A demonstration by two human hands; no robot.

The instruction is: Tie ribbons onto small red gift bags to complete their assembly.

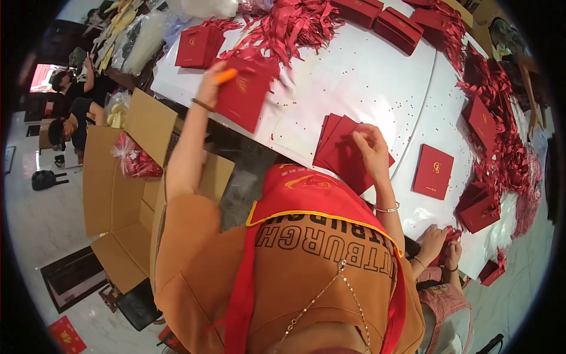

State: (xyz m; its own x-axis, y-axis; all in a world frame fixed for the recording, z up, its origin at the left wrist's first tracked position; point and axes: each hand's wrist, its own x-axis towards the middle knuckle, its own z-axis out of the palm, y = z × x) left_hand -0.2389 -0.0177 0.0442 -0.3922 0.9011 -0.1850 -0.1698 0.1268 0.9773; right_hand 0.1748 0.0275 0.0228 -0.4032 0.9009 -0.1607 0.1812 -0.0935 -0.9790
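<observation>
While hands (371, 144) on stack (345, 154), clear tabletop (365, 82).

Left arm's stretched way out and up, elbow nearly straight, band on the wrist, and the left hand (213, 82) has its grip closed, fingers curled tight. Right arm's bent closer to the body, bangle on the wrist, with the right hand (370, 147) turned palm-down, fingers bunched together in a pinch.

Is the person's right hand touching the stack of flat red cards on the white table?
Touching. In the head view, the right hand has its fingers resting on top of the stack of red cards, with no gap showing.
</observation>
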